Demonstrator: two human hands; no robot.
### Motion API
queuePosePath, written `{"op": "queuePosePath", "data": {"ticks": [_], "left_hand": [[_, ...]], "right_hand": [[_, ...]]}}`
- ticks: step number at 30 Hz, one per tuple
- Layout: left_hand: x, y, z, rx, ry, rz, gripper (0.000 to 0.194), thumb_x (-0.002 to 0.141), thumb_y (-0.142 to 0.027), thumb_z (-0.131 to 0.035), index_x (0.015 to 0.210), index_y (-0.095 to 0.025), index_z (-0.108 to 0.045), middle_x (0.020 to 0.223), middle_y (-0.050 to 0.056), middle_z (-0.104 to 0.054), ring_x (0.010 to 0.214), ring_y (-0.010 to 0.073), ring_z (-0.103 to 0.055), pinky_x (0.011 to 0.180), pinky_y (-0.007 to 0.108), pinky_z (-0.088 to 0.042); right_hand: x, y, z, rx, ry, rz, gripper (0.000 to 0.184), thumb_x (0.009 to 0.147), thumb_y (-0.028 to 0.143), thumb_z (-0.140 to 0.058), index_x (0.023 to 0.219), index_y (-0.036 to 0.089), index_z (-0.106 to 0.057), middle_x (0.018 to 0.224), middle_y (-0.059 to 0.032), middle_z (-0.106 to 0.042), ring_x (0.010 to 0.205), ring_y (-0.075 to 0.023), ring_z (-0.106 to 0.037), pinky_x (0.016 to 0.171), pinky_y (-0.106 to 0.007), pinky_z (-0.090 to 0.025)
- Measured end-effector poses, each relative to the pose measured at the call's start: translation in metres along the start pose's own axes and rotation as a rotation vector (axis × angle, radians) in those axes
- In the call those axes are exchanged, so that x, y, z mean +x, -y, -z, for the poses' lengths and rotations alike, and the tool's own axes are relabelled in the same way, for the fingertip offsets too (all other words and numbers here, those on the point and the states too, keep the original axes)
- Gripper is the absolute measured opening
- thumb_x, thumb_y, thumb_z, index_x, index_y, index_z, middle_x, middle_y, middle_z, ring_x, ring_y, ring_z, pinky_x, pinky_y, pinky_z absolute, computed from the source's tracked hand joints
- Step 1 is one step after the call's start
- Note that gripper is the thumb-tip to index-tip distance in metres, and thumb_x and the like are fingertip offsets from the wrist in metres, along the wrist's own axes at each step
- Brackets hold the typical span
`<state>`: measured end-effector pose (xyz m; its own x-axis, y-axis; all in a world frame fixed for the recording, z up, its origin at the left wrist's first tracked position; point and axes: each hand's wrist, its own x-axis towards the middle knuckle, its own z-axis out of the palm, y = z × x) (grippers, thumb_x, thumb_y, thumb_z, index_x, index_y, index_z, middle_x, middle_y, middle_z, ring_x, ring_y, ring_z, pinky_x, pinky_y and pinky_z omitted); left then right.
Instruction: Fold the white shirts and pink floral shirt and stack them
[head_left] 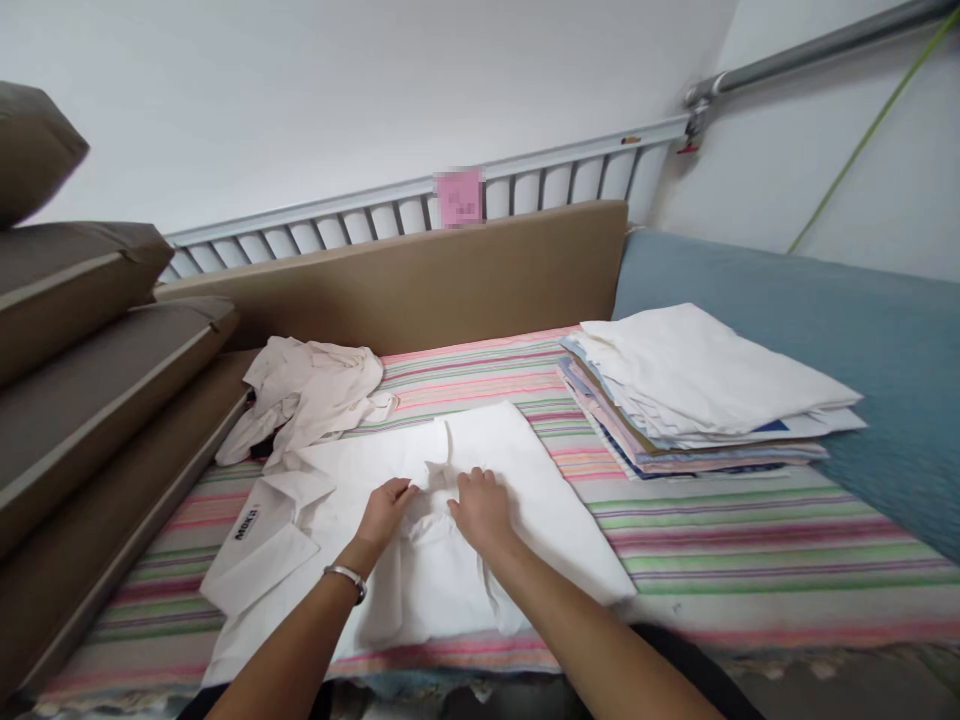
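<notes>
White garment (442,580), spread on the striped cover (720,545) at the near edge: smooth toward the right, rumpled around a small raised fold (433,475), with a loosely folded section at left bearing black lettering (246,522). Left grip (386,512), with silvery bracelet (349,578) at the wrist, pinching the garment beside the raised fold between thumb and fingers. Right grip (484,508), just across from the left, back of the hand upward, fingers bent against the cloth; pinching or merely pressing, impossible to tell. Forearms extended forward, converging. At left, crumpled pale cloth (315,385) and stacked brown cushions (112,350); at right, pile of folded fabrics (712,380), white uppermost, beside blue padding (862,320). Behind, brown panel (450,280), white radiator (555,185) and pale wall (375,90); at upper right, grey pipe (817,47).
</notes>
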<state>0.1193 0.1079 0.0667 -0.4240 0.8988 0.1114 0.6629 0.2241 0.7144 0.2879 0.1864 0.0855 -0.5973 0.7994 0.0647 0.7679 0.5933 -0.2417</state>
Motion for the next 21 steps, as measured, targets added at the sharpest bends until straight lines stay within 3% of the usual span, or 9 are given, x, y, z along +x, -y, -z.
{"op": "queuePosePath", "data": {"ticks": [4,6,10,16,19,21], "left_hand": [[0.001,-0.008,0.0,0.037,0.013,-0.023,0.025,0.077,-0.037,-0.051,0.084,-0.019,-0.067,0.083,0.004,-0.066,0.078,0.0179,-0.058,0.075,0.03,-0.044],[0.003,-0.011,0.001,0.063,0.026,-0.044,0.024,0.074,-0.034,-0.056,0.09,-0.02,-0.067,0.089,0.005,-0.066,0.083,0.0183,-0.058,0.079,0.03,-0.043],[0.007,-0.015,0.004,0.117,0.039,-0.081,0.022,0.079,-0.035,-0.05,0.077,-0.02,-0.066,0.081,0.004,-0.063,0.079,0.0172,-0.057,0.075,0.029,-0.043],[0.005,-0.032,-0.001,0.219,0.056,-0.141,0.024,0.081,-0.034,-0.049,0.068,-0.02,-0.063,0.076,0.005,-0.059,0.08,0.0189,-0.055,0.076,0.031,-0.041],[0.003,-0.044,-0.005,0.306,0.141,-0.146,0.019,0.076,-0.035,-0.056,0.079,-0.02,-0.067,0.083,0.006,-0.06,0.086,0.0214,-0.054,0.079,0.033,-0.041],[0.005,-0.05,-0.005,0.258,0.202,-0.097,0.028,0.075,-0.041,-0.058,0.091,-0.021,-0.068,0.087,0.006,-0.062,0.084,0.0205,-0.056,0.078,0.032,-0.043]], "right_hand": [[0.013,-0.003,-0.007,0.07,0.001,0.01,0.02,0.078,0.012,-0.05,0.094,0.014,-0.061,0.099,-0.0133,-0.058,0.095,-0.0252,-0.051,0.07,-0.031,-0.039],[0.021,-0.014,-0.009,0.293,-0.003,-0.08,0.021,0.075,0.007,-0.048,0.089,0.014,-0.062,0.1,-0.0126,-0.06,0.097,-0.0239,-0.051,0.073,-0.03,-0.038],[0.035,-0.043,-0.008,0.76,0.017,-0.294,0.011,0.071,0.015,-0.053,0.076,0.015,-0.063,0.084,-0.0087,-0.064,0.087,-0.0216,-0.057,0.074,-0.029,-0.039],[0.035,-0.064,-0.002,1.074,0.002,-0.347,0.019,0.071,0.029,-0.052,0.082,0.016,-0.062,0.065,-0.002,-0.065,0.064,-0.0174,-0.06,0.058,-0.026,-0.043],[0.029,-0.062,0.004,1.394,-0.003,-0.389,0.023,0.066,0.03,-0.058,0.083,0.016,-0.061,0.064,-0.0014,-0.065,0.061,-0.0179,-0.061,0.057,-0.026,-0.044],[0.026,-0.059,0.008,1.663,0.011,-0.439,0.024,0.061,0.029,-0.063,0.082,0.016,-0.06,0.065,-0.0012,-0.066,0.061,-0.0184,-0.061,0.058,-0.027,-0.045]]}}
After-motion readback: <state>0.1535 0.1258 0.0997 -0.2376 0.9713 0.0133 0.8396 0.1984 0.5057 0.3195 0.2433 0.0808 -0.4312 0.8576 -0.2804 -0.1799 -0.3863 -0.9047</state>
